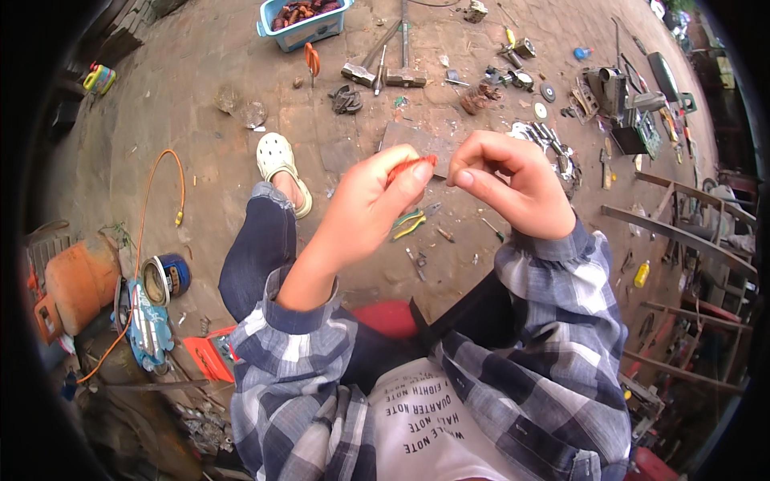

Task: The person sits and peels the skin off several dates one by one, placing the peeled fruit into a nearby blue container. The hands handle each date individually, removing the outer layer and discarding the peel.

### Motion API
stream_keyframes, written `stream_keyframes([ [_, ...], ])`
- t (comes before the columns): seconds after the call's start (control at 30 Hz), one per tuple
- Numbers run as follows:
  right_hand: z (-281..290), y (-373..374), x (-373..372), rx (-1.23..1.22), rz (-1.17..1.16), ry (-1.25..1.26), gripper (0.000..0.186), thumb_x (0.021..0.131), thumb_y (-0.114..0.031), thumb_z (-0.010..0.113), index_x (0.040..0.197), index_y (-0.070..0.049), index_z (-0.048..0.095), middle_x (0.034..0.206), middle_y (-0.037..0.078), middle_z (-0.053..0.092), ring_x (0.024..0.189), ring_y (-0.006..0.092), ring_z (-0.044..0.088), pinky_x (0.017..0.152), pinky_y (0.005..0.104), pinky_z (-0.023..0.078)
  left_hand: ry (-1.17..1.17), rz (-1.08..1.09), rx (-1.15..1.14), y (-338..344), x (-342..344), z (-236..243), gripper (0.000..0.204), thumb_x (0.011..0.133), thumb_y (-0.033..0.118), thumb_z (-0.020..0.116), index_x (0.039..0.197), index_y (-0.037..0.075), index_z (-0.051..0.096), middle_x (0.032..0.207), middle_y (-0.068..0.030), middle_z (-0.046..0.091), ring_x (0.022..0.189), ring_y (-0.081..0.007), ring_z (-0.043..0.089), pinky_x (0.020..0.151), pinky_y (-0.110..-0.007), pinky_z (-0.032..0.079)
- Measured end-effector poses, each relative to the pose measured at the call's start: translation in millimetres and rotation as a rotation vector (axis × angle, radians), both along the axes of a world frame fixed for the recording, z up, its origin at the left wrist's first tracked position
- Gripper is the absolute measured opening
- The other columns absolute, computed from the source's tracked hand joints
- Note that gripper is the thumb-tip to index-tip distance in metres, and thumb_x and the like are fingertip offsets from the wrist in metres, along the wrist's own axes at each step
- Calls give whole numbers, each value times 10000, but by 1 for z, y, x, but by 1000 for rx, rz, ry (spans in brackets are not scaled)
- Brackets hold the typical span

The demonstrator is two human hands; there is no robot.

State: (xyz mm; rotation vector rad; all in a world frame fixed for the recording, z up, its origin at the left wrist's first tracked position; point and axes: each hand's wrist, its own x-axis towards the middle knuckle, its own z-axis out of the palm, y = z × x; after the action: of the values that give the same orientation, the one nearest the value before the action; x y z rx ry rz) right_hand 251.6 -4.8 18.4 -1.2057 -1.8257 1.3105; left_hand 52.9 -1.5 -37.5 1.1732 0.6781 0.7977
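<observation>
Raised in front of me, my left hand (pixel 373 192) is closed on a small red-orange strand-like piece (pixel 423 163), whose frayed-looking end sticks out past the thumb. What exactly it is I cannot make out. Just to its right, my right hand (pixel 517 180) has its fingers curled with thumb and forefinger pinched together. Anything between those fingertips is too small to see. A narrow gap separates the two hands. On the ground beneath lie pliers (pixel 411 222) with green and yellow handles, and a flat metal plate (pixel 395 138) partly hidden by my hands.
Hammers (pixel 406 78) and a blue tub (pixel 309 30) of reddish-brown pieces sit ahead. Metal parts (pixel 553 148) and a steel frame (pixel 682 232) stand at right. On the left are an orange gas cylinder (pixel 80 280), an orange hose (pixel 143 208) and a paint can (pixel 166 278).
</observation>
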Motion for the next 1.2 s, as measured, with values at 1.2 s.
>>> stream_keyframes([
  [1.2, -19, 7, 0, 374, 43, 172, 88, 797, -18, 654, 831, -6, 574, 713, 42, 535, 605, 111, 498, 531, 235, 385, 209, -164, 255, -7, 3, -5, 261, 895, 261, 578, 851, 10, 522, 663, -102, 490, 577, -223, 461, 554, -323, 389],
])
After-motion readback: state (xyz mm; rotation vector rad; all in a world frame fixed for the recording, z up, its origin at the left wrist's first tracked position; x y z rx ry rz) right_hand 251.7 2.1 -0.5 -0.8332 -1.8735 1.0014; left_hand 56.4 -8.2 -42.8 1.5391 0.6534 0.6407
